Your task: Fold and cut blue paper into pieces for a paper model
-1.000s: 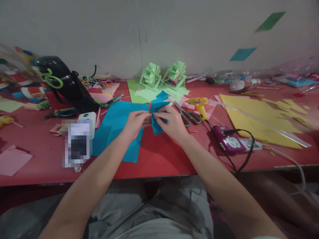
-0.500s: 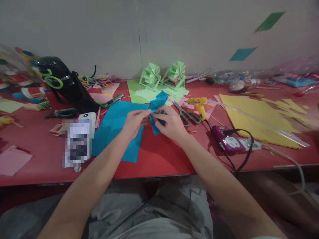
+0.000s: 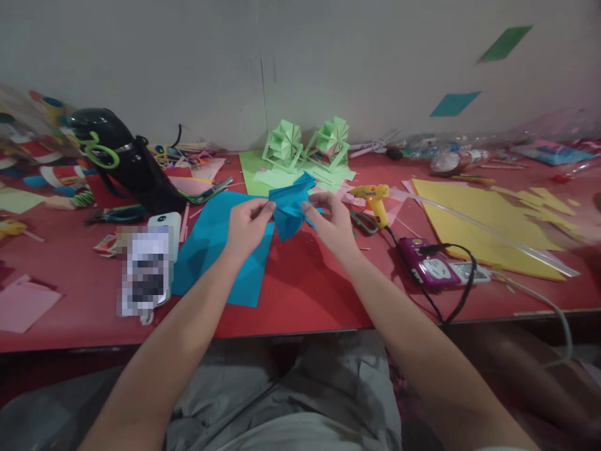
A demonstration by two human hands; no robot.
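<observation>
A folded piece of blue paper (image 3: 288,207) with pointed flaps is held up between both hands, above the red table. My left hand (image 3: 248,227) pinches its left edge between thumb and fingers. On the other side, my right hand (image 3: 332,224) grips the right part, thumb in front and fingers behind. Under and left of my hands lies a flat blue sheet (image 3: 220,244). Scissors (image 3: 364,222) rest just beyond my right hand, partly hidden by it. A yellow glue gun (image 3: 375,199) stands to their right.
Two light green paper shapes (image 3: 284,143) stand by the wall on green sheets. Yellow sheets (image 3: 474,219) and a purple device (image 3: 429,266) with a cable are on the right. A phone (image 3: 145,269) and a black bottle-like object (image 3: 126,160) are on the left.
My hands have moved apart, and the blue paper between them has turned and spread wider. More of its folded flaps show. The scissors are now more covered by my right hand.
</observation>
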